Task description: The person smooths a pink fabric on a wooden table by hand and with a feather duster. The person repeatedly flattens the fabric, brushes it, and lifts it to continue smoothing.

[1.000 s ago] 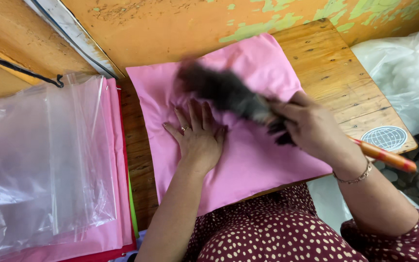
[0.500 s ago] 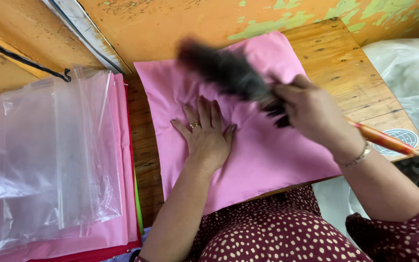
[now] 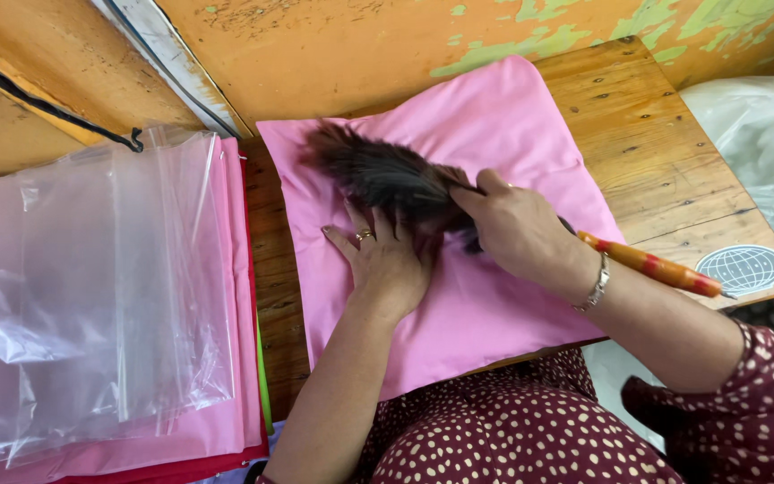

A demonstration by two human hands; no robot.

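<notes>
While the left hand (image 3: 387, 264) lies flat, released, on the pink cushion cover (image 3: 494, 296) at centre frame, the right hand (image 3: 517, 229) clenches a feather duster (image 3: 387, 175) mid-sweep over its upper part, brushing seemingly unfinished.

A single camera is riding on my head and is looking steeply down over my lap at the wooden tabletop (image 3: 674, 161). It is facing forward toward the orange wall (image 3: 333, 54) bordering the far edge. It is sitting close: my forearms are entering from the bottom edge, and my left hand (image 3: 387, 264) and right hand (image 3: 517, 229) are filling the centre of the frame. The stack of clear bags (image 3: 91, 287) is occupying the left side. No second view is sharing this scene.
</notes>
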